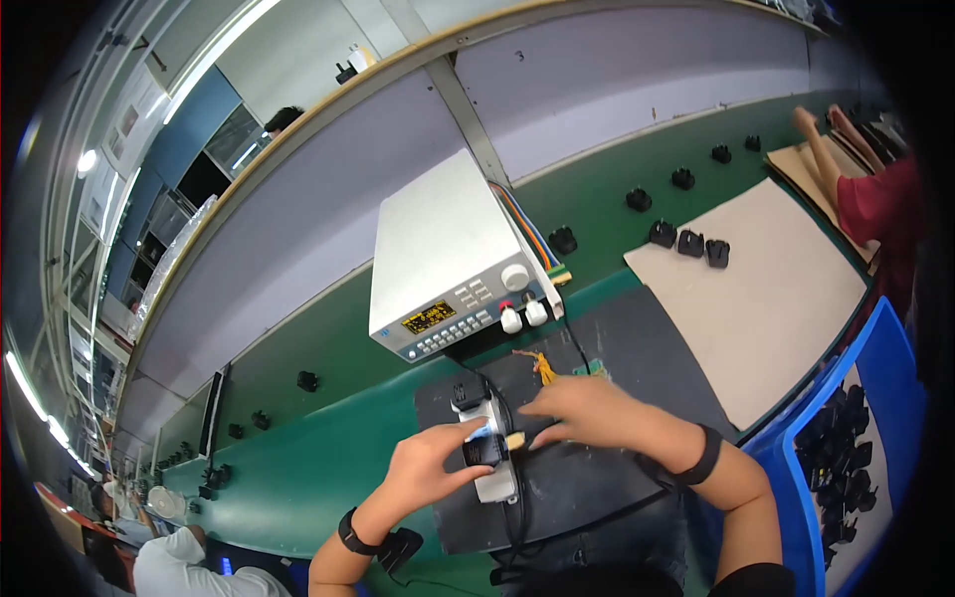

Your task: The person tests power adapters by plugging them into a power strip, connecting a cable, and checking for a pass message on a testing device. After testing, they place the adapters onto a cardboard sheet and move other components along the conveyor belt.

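Observation:
My left hand (423,468) is closed on a black plug-in power adapter (484,452), thumb on one side and fingers on the other. That adapter sits on a white power strip (496,488) lying on a dark mat. A second black adapter (468,395) stands at the strip's far end. Beside the held adapter is a small yellowish connector (514,440). My right hand (587,410) is just right of it, thumb and forefinger apart, with nothing visible between them. Its other fingers are partly hidden. Both wrists wear black bands.
A white electronic test instrument (448,259) stands behind the dark mat (637,343). Yellow wires (544,369) lie before it. Black adapters dot the green bench and a beige board (756,298). A blue bin (801,478) at right holds several adapters. Other people work at both ends.

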### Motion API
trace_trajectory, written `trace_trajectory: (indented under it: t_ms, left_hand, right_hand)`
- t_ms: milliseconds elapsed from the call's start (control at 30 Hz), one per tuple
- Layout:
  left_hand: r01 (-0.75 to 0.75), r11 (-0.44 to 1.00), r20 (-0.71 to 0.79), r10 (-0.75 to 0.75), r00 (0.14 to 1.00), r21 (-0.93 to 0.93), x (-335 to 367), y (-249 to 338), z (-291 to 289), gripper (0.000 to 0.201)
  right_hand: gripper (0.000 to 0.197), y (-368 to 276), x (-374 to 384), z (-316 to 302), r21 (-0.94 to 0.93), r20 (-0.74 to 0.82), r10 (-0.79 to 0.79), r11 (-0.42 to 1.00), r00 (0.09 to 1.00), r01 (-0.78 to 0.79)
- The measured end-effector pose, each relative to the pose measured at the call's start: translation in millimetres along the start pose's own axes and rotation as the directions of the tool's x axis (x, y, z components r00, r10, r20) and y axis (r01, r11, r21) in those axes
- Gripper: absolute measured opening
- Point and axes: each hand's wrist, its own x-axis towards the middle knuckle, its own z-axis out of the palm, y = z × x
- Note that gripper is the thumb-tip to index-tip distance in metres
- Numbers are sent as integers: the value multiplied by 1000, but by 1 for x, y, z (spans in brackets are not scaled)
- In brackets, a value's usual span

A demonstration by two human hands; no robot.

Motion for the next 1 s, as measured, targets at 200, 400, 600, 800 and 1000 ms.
trace_trajectory:
  t_ms: [200,400,600,800,1000]
  left_hand:
    - [23,978,-227,25,974,207,32,-31,14,75]
    - [129,982,14,-132,991,138,48,-46,8,46]
    - [91,991,53,-97,994,100,56,-56,6,44]
    - [95,995,-43,-95,995,12,59,-47,-18,44]
    - [76,997,22,-76,997,-12,25,-31,-49,42]
  right_hand:
    - [37,130,89,-72,-421,-185,434,775,882,-471]
    - [53,221,153,-48,-489,-146,517,703,843,-516]
    - [56,259,158,-43,-421,-50,553,743,832,-520]
    - [63,258,164,-42,-422,-3,518,775,856,-470]
    - [58,260,151,-32,-416,-156,484,759,861,-501]
